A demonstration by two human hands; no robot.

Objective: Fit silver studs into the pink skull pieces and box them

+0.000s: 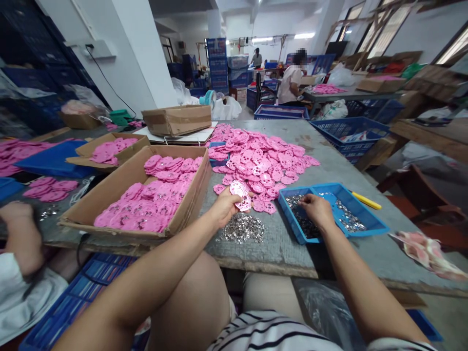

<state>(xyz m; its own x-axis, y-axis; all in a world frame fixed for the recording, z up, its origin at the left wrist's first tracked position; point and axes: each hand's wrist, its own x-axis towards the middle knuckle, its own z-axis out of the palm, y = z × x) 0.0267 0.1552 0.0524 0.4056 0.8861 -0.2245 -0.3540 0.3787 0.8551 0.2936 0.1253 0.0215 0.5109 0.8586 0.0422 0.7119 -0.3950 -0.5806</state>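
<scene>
Between the fingers and thumb of my left hand (224,208) is a flat pink piece with cut-out holes (239,194), held above a small heap of shiny metal parts (244,228). My right hand (319,210) reaches into the left compartment of a blue divided tray (371,228), fingertips pinched at the small dark metal parts (309,225); whatever they grip is too small to make out. Silvery parts (351,217) lie in the tray's right side. Behind my left hand spreads a large pile of similar pink pieces (259,158).
Left of me stands a cardboard box (190,207) of stacked pink pieces, with a smaller open box (82,158) beyond. A yellow-handled tool (366,200) lies by the tray, and a crumpled packet (426,251) lies further right. A co-worker's arm (22,234) rests at far left.
</scene>
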